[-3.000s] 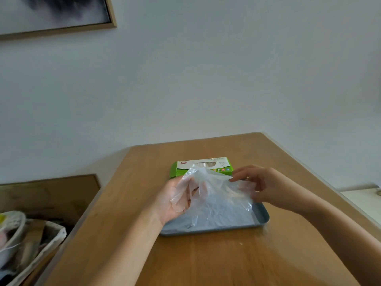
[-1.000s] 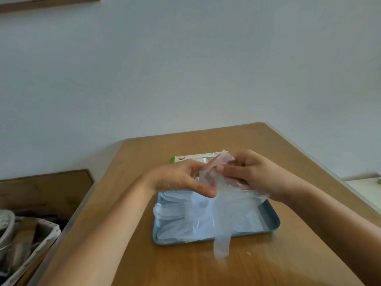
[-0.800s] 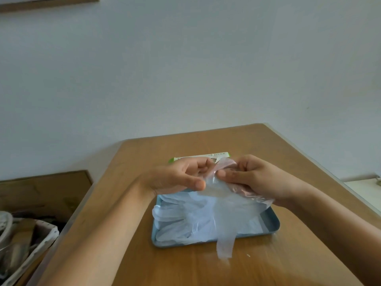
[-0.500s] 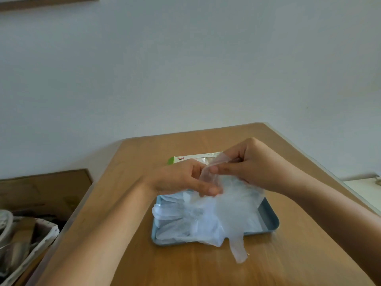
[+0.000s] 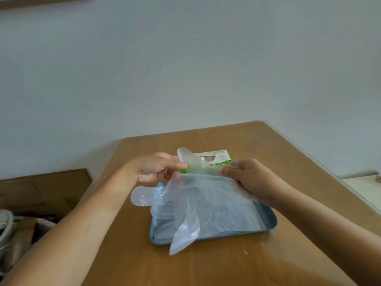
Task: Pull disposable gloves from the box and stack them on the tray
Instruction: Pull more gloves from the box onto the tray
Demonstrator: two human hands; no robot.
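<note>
L hand (image 5: 155, 168) & R hand (image 5: 254, 179) grips pinch clear glove (image 5: 206, 200) over tray (image 5: 269, 222); box (image 5: 219, 158) print unreadable.

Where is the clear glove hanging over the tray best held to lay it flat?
Probably its top edge, pinched at both corners from above, as the left hand and right hand do now: the glove is limp film hanging over the tray, one tip drooping past the near rim.

We are holding a glove (image 5: 206, 201) above the tray (image 5: 268, 226), our left hand (image 5: 154, 167) at its left top corner, our right hand (image 5: 251, 178) at its right. The tray is sitting on the table (image 5: 226, 265), the box (image 5: 218, 156) lying just behind it, toward the far edge. A stack (image 5: 162, 226) is lying in the tray.
</note>
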